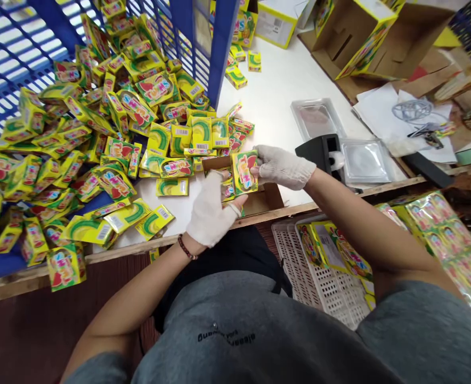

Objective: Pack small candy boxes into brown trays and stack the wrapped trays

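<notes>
Right grip: clenched; the gloved right hand (283, 168) pinches a yellow printed packet (244, 172).
Left grip: half-curled; the gloved left hand (209, 213) sits against the packet's lower edge, grasping or not, I can't tell.
Packet: above a small cardboard carton (269, 197) on the white tabletop (277, 88).
Nearby: a heap of similar packets (79, 160) beside a blue wire rack (51, 48).

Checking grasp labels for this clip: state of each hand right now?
Left hand: curled, whether it holds anything cannot be told.
Right hand: closed on a yellow printed packet.
</notes>
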`<state>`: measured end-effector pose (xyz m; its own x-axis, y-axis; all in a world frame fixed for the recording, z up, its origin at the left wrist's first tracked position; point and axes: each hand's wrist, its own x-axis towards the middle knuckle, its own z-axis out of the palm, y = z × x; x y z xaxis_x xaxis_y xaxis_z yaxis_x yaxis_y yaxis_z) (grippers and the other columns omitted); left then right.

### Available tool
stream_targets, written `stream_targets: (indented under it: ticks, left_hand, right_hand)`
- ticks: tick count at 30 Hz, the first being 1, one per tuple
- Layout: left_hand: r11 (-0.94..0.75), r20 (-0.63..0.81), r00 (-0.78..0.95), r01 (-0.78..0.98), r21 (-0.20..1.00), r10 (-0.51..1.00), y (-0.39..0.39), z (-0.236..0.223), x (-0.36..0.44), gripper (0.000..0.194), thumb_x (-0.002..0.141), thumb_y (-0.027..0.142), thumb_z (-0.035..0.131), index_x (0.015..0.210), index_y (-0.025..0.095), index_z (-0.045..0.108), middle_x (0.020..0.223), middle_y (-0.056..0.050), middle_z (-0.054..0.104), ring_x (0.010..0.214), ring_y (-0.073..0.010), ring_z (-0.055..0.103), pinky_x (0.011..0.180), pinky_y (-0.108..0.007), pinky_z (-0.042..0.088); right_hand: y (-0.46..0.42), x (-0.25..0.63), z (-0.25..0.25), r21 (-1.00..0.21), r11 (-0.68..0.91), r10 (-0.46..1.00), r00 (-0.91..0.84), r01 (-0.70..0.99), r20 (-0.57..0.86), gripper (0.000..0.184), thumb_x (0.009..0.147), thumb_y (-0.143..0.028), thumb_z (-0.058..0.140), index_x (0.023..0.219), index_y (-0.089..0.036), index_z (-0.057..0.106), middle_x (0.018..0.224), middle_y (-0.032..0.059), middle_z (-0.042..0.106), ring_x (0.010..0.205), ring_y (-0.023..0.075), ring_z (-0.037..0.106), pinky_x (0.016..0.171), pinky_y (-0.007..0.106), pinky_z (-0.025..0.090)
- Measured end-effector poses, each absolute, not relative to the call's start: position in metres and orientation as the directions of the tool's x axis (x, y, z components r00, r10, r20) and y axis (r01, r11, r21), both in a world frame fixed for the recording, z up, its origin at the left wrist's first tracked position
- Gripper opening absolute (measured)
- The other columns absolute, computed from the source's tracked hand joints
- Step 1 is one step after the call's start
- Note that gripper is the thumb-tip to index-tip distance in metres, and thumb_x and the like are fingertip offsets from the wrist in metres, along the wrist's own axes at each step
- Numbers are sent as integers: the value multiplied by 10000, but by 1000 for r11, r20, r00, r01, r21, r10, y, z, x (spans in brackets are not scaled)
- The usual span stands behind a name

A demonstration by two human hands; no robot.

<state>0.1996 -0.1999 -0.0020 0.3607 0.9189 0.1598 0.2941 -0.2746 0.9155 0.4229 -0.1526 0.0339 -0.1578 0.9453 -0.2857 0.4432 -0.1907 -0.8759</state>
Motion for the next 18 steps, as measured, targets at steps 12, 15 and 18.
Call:
stream_targets:
  ticks: [12, 15, 18]
  left_hand:
    - [-187, -162, 512, 564, 805, 843, -195, 16, 218, 298, 965, 455, 694, 1021, 166, 650, 1031, -124, 756, 1062, -315, 735, 974, -464, 587]
    - [-545, -310, 669, 736, 401, 676, -211, 24, 215, 350, 978, 471, 678, 1022, 126, 715, 1046, -192, 764, 1093, -398, 731, 992, -530, 552]
    - [-694, -409, 704, 690, 205, 580, -217, 24, 218, 236, 998, 299, 619, 1100, 124, 740, 1051, -193, 779, 1093, -371, 746, 1025, -507, 519]
  right_hand:
    - [-153, 440, 43, -765, 99, 911, -367, 636, -188, 210, 883, -291, 670, 1079, -219, 660, 1017, 48, 748, 970, 223, 687, 875, 351, 573]
    - [-141, 425, 50, -354, 319, 777, -456, 879, -433, 193, 877, -166, 655, 1049, -178, 743, 1036, 89, 774, 1017, 251, 712, 920, 360, 541]
    - [-133, 392, 37, -84, 449, 607, -372, 890, -702, 270, 841, -80, 684, 1083, -118, 798, 1122, 164, 789, 1084, 299, 737, 931, 385, 541]
